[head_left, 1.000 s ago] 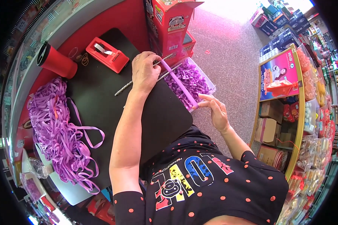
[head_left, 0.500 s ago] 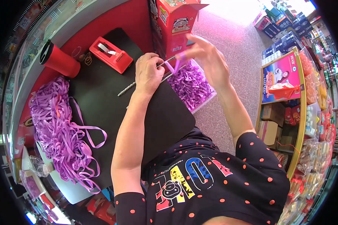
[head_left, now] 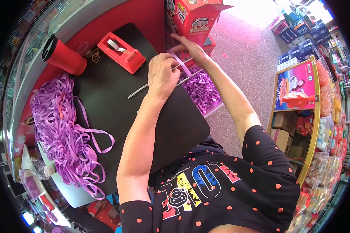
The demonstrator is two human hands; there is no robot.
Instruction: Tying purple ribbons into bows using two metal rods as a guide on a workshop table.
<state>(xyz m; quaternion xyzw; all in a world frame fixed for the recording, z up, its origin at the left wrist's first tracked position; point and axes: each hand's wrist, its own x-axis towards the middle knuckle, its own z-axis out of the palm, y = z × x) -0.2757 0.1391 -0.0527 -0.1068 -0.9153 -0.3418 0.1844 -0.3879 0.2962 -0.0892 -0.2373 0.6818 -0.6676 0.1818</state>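
Observation:
My left hand [head_left: 162, 75] is closed around thin metal rods [head_left: 138, 91] above the dark tabletop. One twisted rod end sticks out to the left of the fist, and both rods extend past it to the right. A short strip of purple ribbon [head_left: 184, 66] crosses the rods just right of that hand. My right hand [head_left: 192, 49] reaches over from the far right side, its fingers at the ribbon's upper end and one finger extended. Below the rods, beyond the table edge, a clear bin [head_left: 213, 112] holds many small folded purple ribbon pieces [head_left: 201, 91].
A tangled heap of purple ribbon [head_left: 62, 128] lies on the table's left side. Behind are a red tape dispenser [head_left: 122, 53], rubber bands [head_left: 95, 55] and a red tumbler [head_left: 66, 56]. A red carton [head_left: 194, 23] stands beyond the table; a shelf unit [head_left: 313, 85] stands at right.
My right hand has swung left, toward my left hand, carrying the ribbon's upper end over the rods. My left hand keeps its grip on the rods. The whole view has shifted slightly.

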